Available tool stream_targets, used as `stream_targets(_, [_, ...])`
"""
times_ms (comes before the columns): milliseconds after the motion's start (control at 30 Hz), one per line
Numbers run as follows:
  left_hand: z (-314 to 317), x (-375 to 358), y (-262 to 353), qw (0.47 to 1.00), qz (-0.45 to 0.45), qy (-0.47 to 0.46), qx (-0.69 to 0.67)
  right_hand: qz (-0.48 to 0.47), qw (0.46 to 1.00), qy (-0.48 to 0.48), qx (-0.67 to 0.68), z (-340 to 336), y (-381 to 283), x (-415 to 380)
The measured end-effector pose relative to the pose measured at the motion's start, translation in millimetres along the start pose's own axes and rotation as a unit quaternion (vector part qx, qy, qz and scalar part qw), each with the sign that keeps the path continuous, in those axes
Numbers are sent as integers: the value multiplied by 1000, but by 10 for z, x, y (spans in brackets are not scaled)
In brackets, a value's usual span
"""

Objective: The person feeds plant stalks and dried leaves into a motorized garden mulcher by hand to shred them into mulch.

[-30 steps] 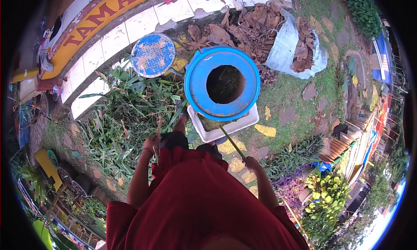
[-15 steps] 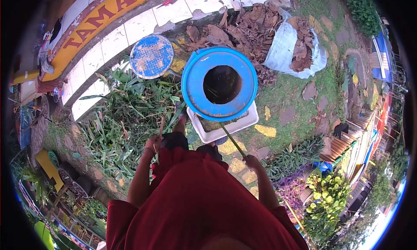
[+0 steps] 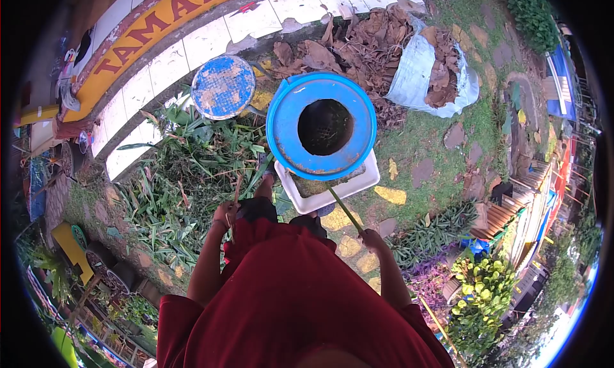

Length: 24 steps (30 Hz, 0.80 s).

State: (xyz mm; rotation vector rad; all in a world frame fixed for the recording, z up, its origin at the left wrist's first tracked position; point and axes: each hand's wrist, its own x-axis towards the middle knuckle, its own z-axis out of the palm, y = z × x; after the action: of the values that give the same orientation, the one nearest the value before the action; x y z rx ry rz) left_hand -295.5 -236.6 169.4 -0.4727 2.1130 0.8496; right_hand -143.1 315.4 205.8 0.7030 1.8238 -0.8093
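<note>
The thin brown piece (image 3: 238, 186) in the left hand (image 3: 223, 213) is too small to identify

Bright blue barrel (image 3: 285, 121), smudged brown around its dark opening. White tray (image 3: 304, 203) below it. The stick (image 3: 346, 208) is plain green; the thin stalk (image 3: 238, 187) is pinkish brown. Round blue disc (image 3: 223, 87) mottled with pale tan patches. Deep red shirt (image 3: 288, 297). Yellow band (image 3: 83, 91) with maroon lettering. Brown leaves (image 3: 368, 41), pale blue-white sack (image 3: 405, 73).
</note>
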Motion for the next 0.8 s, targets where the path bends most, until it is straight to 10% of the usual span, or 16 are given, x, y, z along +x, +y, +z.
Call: stream_targets(800, [37, -79, -1, 998, 48, 29, 36, 38, 998, -1, 59, -162, -190, -122])
